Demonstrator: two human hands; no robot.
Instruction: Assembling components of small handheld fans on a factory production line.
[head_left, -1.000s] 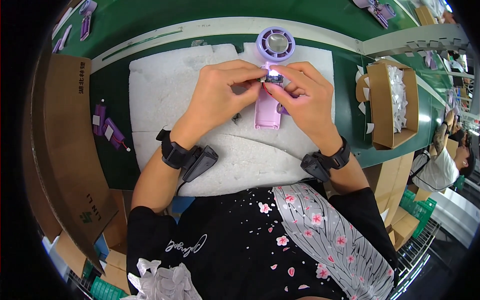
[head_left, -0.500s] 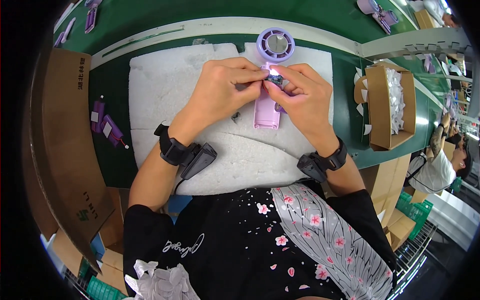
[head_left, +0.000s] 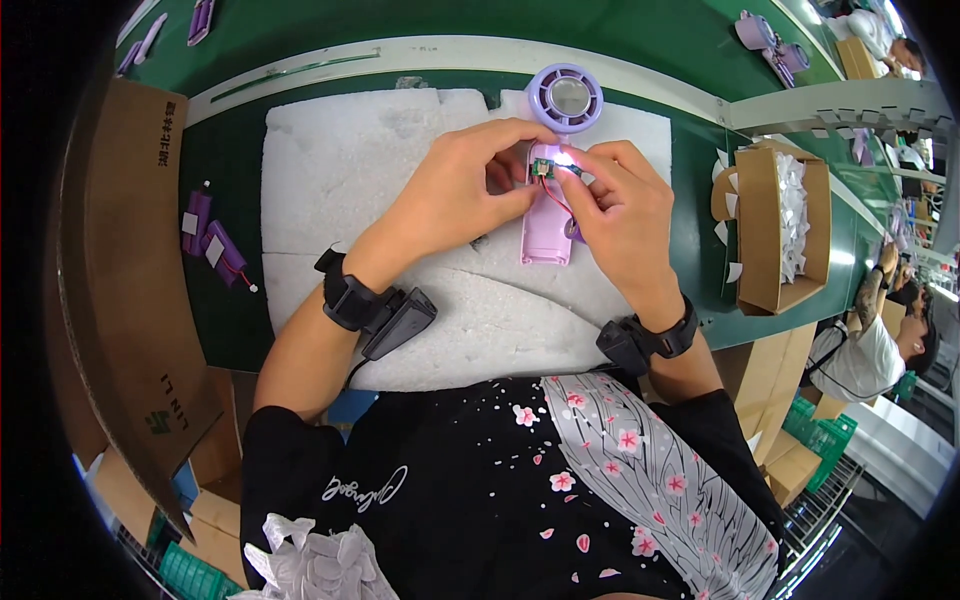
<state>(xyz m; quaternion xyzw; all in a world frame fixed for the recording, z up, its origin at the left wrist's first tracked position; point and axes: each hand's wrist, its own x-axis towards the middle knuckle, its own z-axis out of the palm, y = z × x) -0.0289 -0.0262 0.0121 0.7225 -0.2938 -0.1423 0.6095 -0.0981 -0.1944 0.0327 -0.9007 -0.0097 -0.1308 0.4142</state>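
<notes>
A lilac handheld fan lies on the foam, its round head [head_left: 566,97] pointing away and its open handle shell [head_left: 546,242] toward me. Over the upper handle is a small green circuit board [head_left: 543,168] with a bright light at its right side. Red wires [head_left: 557,197] run from the board toward a purple part mostly hidden beneath my right hand. My left hand [head_left: 475,185] curves round the handle's left side, thumb and fingers at the shell's edge. With thumb and fingertips, my right hand [head_left: 625,205] pinches the board's right end.
White foam sheets [head_left: 350,180] cover the green bench. Two purple batteries [head_left: 223,250] lie left, near a tall cardboard box [head_left: 130,250]. At right stands an open carton [head_left: 790,285] of white pieces. More fan parts [head_left: 770,45] sit beyond the rail; a co-worker [head_left: 865,350] is at far right.
The fan has shifted slightly right and toward me in view. My left fingers have spread from their pinch at the board to the shell's side, so the board and red wires show more.
</notes>
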